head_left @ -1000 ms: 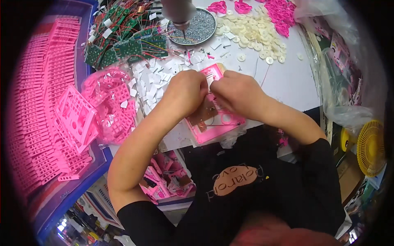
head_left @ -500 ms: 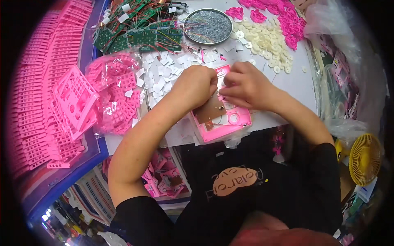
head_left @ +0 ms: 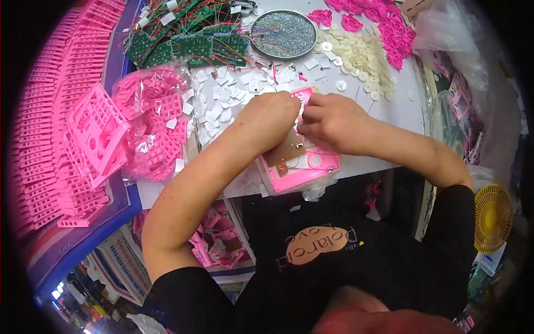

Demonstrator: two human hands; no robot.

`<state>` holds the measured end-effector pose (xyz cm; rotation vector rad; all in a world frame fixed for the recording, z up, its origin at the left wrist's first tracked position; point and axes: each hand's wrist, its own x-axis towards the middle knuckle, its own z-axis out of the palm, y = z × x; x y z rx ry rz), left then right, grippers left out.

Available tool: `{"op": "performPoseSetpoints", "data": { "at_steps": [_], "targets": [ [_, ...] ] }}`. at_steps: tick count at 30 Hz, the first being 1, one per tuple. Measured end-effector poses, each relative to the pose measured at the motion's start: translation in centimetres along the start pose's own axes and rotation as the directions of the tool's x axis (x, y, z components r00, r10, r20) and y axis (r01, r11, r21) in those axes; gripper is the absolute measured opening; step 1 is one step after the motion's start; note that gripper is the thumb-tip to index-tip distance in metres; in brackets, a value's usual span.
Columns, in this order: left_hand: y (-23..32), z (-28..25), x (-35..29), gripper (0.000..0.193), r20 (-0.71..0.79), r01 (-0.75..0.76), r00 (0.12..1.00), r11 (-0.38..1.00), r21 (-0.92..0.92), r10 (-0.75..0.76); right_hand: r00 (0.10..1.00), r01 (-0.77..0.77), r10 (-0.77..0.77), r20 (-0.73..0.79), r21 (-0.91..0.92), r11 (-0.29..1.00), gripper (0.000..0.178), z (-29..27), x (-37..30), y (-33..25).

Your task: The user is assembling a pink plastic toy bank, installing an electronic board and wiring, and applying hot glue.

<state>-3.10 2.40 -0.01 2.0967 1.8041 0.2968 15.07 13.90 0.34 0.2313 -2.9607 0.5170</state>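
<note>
In front of me on the table lies a pink plastic housing (head_left: 295,181), its inside facing up. A brown circuit board (head_left: 285,149) sits in it, with thin wires and a round part at the right. My left hand (head_left: 273,118) is closed over the far left of the housing, its fingertips mostly hidden under the hand. Opposite it, my right hand (head_left: 338,123) has its fingers curled in at the housing's far right edge. The two hands nearly meet. Whatever is pinched between the fingers is too small or covered to make out.
Beyond the hands are white paper-like pieces (head_left: 214,114), a round tin of small metal parts (head_left: 283,34), green circuit boards with wires (head_left: 194,51), cream discs (head_left: 361,67) and magenta parts (head_left: 389,30). Pink housings (head_left: 100,133) and a bag of pink parts (head_left: 153,119) lie left. A yellow fan (head_left: 493,218) stands right.
My right hand has shifted slightly, its fingers more gathered, and the right elbow has swung outward. My left hand has moved a little right and down. The housing stays in place.
</note>
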Motion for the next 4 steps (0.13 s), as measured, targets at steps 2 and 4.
{"op": "performPoseSetpoints", "data": {
  "at_steps": [2, 4],
  "targets": [
    [0.14, 0.25, -0.27, 0.011, -0.047, 0.028, 0.999, 1.0, 0.013, -0.027, 0.997, -0.031, 0.04, -0.065, 0.137, 0.99, 0.021, 0.47, -0.39, 0.67],
    [-0.07, 0.79, -0.23, 0.013, -0.07, 0.06, 0.996, 0.998, 0.018, -0.059, 0.991, -0.082, 0.099, -0.092, 0.172, 0.982, 0.028, 0.52, -0.41, 0.37]
  ]
}}
